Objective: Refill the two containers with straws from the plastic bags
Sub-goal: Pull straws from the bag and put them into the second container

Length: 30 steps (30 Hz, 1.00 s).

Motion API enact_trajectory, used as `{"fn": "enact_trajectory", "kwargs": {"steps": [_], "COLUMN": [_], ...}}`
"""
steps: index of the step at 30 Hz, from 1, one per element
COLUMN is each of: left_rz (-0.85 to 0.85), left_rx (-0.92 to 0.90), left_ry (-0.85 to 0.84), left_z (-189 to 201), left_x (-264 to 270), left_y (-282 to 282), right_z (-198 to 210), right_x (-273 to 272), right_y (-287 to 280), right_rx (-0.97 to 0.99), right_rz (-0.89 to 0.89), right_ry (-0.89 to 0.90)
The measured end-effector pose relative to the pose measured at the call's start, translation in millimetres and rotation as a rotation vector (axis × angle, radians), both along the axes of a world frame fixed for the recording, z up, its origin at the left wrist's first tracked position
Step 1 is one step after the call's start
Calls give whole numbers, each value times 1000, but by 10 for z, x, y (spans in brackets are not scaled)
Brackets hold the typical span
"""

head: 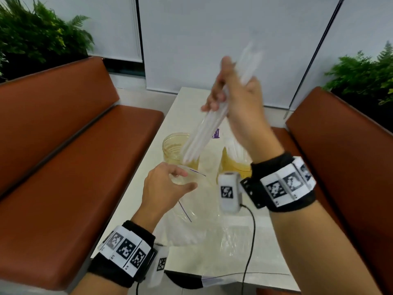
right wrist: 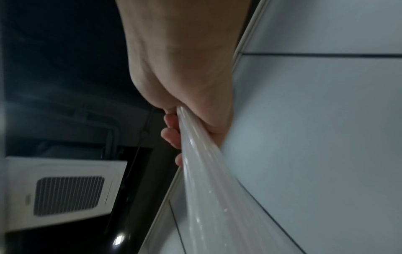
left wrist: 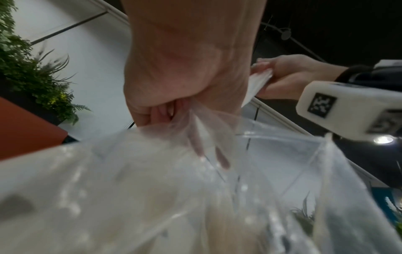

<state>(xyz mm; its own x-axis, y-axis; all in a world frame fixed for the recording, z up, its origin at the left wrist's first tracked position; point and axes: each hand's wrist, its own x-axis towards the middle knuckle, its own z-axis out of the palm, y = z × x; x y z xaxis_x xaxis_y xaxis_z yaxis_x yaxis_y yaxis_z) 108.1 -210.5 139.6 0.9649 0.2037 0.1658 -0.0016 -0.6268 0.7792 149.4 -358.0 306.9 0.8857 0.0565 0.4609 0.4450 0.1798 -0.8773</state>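
My right hand (head: 231, 96) is raised over the table and grips a bundle of white straws (head: 204, 135) (right wrist: 208, 180), tilted, with the lower ends over the left yellow-tinted jar (head: 170, 150). That jar looks empty inside. To its right, the second jar (head: 231, 165) holds several white straws, partly hidden by my right wrist camera. My left hand (head: 170, 184) pinches the top edge of a clear plastic bag (head: 191, 220) (left wrist: 152, 197) that lies on the table in front of the jars.
The narrow white table (head: 187, 103) runs between two brown benches (head: 63, 167) (head: 344, 156). Another crumpled clear bag (head: 236, 237) lies at the near right. A black cable (head: 251, 241) hangs from my right wrist. Green plants (head: 38, 33) stand behind both benches.
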Motion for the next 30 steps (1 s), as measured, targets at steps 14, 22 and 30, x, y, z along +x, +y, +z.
{"fn": "enact_trajectory", "kwargs": {"steps": [14,22,30], "left_rz": [20,28,40], "left_rx": [19,4,3], "left_ry": [-86,-126,-121], "left_z": [52,118,137], "left_x": [28,30,23], "left_y": [147,167,157], "right_z": [-1320,-1201,-1648], "right_x": [1221,1314,1320], "right_y": [-956,-1084,-1278], "right_rx": [-323,-330,-1099], "right_rz": [-584,-747,-731], "right_ry": [211,-128,-145]}}
